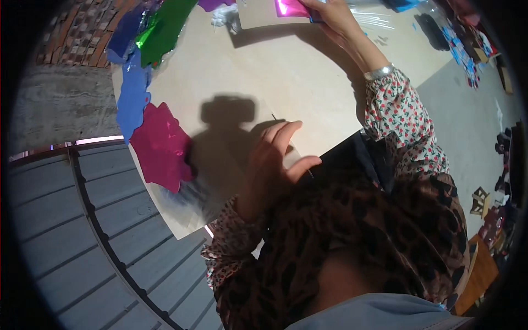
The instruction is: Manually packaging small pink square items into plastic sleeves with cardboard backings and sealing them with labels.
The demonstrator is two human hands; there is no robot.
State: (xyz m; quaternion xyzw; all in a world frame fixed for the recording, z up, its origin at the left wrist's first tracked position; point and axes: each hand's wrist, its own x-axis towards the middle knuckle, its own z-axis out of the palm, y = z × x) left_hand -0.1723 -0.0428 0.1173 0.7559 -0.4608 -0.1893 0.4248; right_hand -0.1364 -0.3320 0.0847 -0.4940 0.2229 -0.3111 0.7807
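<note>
At the far side of the table, my right hand is closed at the edge of a shiny pink foil piece. The foil overlaps a pale flat board, and a shadow falls below the two. My left hand is over the near part of the table, fingers curved and thumb apart. A thin dark stick shows beyond its fingers and again by the thumb; whether the hand touches it I cannot tell. Left of this hand lies a wavy-edged magenta foil sheet.
Along the table's left edge lie blue foil and green foil pieces. Clear thin strips and a dark oblong object are at the far right. The pale tabletop ends near my body. Small items lie on the floor at right.
</note>
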